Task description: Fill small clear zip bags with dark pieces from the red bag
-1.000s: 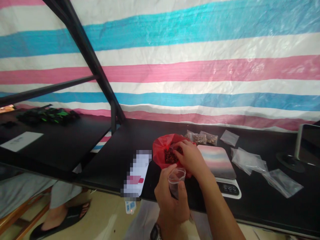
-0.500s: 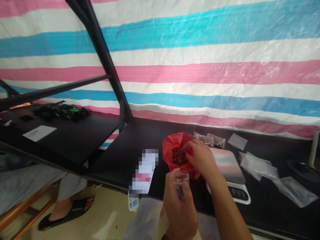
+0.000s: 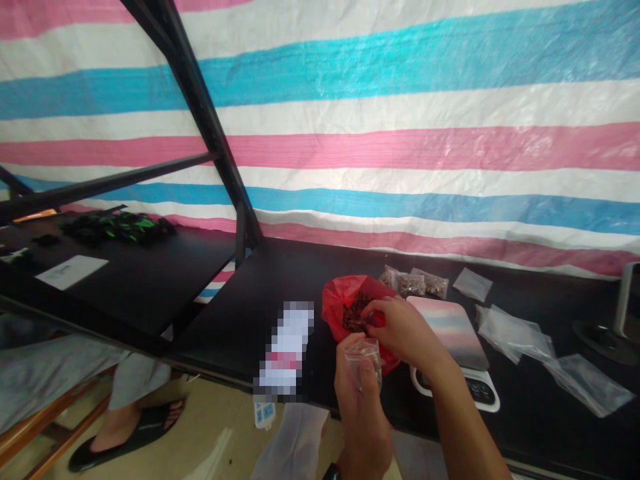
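My left hand [image 3: 363,393] is closed around a small clear zip bag [image 3: 364,353], its mouth facing up, at the near side of an open red plastic bag [image 3: 336,298]. Inside the red bag lies a heap of dry, dark brown bits [image 3: 354,312], too small to name. My right hand [image 3: 397,327] reaches into the red bag's opening from the right, thumb and fingers pinched together at the heap. What sits between those fingertips is too small to make out. Just right of the red bag, partly behind my right forearm, stands a kitchen scale [image 3: 447,327].
Filled small bags [image 3: 413,283] lie behind the red bag. Flat clear bags [image 3: 520,333] are spread right of the scale, near a stand's round base [image 3: 603,340]. A blurred-out phone-like object [image 3: 286,350] lies at left. A black frame post [image 3: 210,127] rises behind; a person's sandalled foot [image 3: 130,433] shows below.
My left hand has turned the clear zip bag slightly and raised it toward the red bag. My right hand has dipped lower at the brown bits. The red bag's rim has shifted.
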Demonstrator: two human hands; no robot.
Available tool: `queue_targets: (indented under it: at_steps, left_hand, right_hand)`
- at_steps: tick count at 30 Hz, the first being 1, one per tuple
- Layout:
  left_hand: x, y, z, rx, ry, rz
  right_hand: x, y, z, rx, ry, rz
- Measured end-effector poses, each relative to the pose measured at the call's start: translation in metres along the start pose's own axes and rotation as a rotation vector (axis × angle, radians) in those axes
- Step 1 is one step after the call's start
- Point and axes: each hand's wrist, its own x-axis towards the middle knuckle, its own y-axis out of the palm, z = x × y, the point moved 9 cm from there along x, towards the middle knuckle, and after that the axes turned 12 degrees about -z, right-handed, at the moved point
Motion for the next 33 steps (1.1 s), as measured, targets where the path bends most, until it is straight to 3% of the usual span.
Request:
queue_targets:
  at_steps: [5,11,14,16,19,23,28,33]
  left_hand:
    - [0.004,-0.005,-0.001,-0.106,-0.02,-0.084]
    - [0.002,-0.008,0.0,-0.087,-0.016,-0.013]
    - [0.001,-0.015,0.0,-0.046,0.01,-0.061]
    - [0.002,-0.022,-0.005,0.0,0.072,-0.125]
    - [0.006,-0.025,-0.013,0.077,0.16,-0.155]
    - [0.016,-0.02,-0.014,0.02,0.111,-0.12]
    - [0.026,-0.012,-0.009,-0.122,0.047,-0.108]
    - [0.035,-0.016,0.007,-0.171,-0.018,-0.111]
  right_hand:
    - [-0.005,0.001,-0.005,0.137,0.042,0.047]
    - [-0.012,0.002,-0.012,0.254,0.095,0.146]
    - [-0.013,-0.001,-0.014,0.364,0.115,0.171]
    - [-0.008,-0.006,-0.013,0.387,0.101,0.105]
    - [0.004,-0.014,-0.016,0.193,0.103,-0.097]
    - [0.013,-0.008,-0.006,-0.023,0.075,-0.207]
    - [0.013,0.009,0.01,0.096,-0.02,-0.103]
    - [0.005,0.013,0.007,0.276,0.025,-0.017]
